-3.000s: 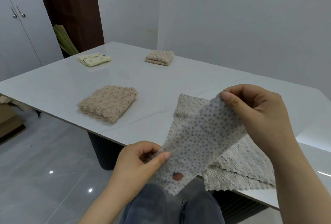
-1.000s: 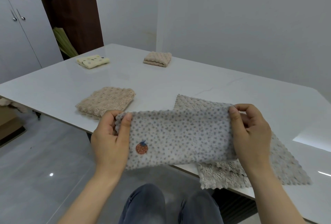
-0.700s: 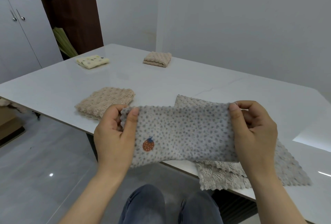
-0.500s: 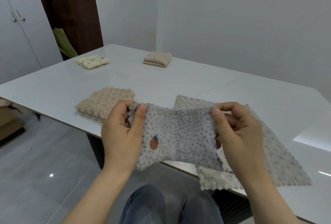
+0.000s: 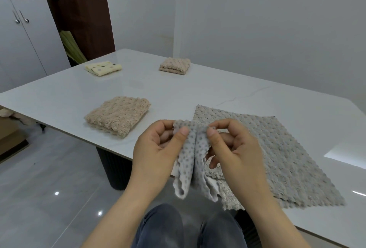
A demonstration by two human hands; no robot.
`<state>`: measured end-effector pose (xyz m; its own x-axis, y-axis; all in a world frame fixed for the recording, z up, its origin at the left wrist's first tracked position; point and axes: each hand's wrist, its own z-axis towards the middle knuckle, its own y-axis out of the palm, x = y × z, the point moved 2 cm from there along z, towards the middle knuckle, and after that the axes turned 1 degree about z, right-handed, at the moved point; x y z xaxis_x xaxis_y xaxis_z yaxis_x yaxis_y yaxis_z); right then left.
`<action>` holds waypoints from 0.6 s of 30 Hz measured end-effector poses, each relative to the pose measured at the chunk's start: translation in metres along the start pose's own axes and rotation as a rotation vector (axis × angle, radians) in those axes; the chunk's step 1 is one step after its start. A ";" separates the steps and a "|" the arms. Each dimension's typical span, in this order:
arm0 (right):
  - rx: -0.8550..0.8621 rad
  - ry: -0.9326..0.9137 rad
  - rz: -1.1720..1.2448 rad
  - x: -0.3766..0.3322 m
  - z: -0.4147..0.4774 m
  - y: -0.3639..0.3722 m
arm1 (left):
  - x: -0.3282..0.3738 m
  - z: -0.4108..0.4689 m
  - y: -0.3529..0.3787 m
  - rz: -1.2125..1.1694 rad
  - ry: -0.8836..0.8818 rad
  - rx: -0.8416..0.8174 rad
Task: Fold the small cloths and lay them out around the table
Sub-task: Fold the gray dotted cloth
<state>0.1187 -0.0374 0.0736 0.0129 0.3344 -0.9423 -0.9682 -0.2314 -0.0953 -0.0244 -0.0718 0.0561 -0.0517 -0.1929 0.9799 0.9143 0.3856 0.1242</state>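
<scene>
Left hand (image 5: 158,148) and right hand (image 5: 233,148) pinch the dotted cloth (image 5: 190,160) by its top corners; being soft, light and limp, it is probably best held there.

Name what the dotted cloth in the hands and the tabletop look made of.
Dotted cloth: soft, thin fleece or microfibre, probably; it droops in limp folds and has a scalloped edge. Tabletop: glossy white stone or sintered slab, perhaps marble-look; it mirrors the light and shows a faint grey vein.
</scene>
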 end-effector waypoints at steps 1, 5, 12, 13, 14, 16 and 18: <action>-0.005 0.002 -0.012 0.001 0.000 0.000 | -0.001 -0.001 -0.001 -0.037 -0.033 -0.026; -0.069 -0.015 -0.054 0.003 0.001 0.001 | -0.002 -0.006 -0.003 -0.076 -0.067 -0.086; -0.310 0.049 0.032 0.003 0.006 0.001 | -0.004 -0.009 -0.015 -0.051 -0.030 -0.052; -0.334 0.051 0.013 0.003 0.007 0.001 | -0.004 -0.009 -0.015 -0.044 -0.026 -0.055; -0.354 0.054 -0.004 0.002 0.009 0.001 | -0.003 -0.009 -0.016 -0.036 -0.021 -0.056; -0.379 0.068 -0.012 0.002 0.012 0.002 | -0.003 -0.009 -0.017 -0.018 -0.013 -0.061; -0.385 0.094 -0.012 0.002 0.016 0.003 | -0.003 -0.010 -0.017 0.010 -0.001 -0.071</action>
<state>0.1121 -0.0228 0.0762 0.0640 0.2583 -0.9640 -0.8032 -0.5599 -0.2033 -0.0361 -0.0869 0.0496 -0.0429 -0.1886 0.9811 0.9411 0.3221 0.1031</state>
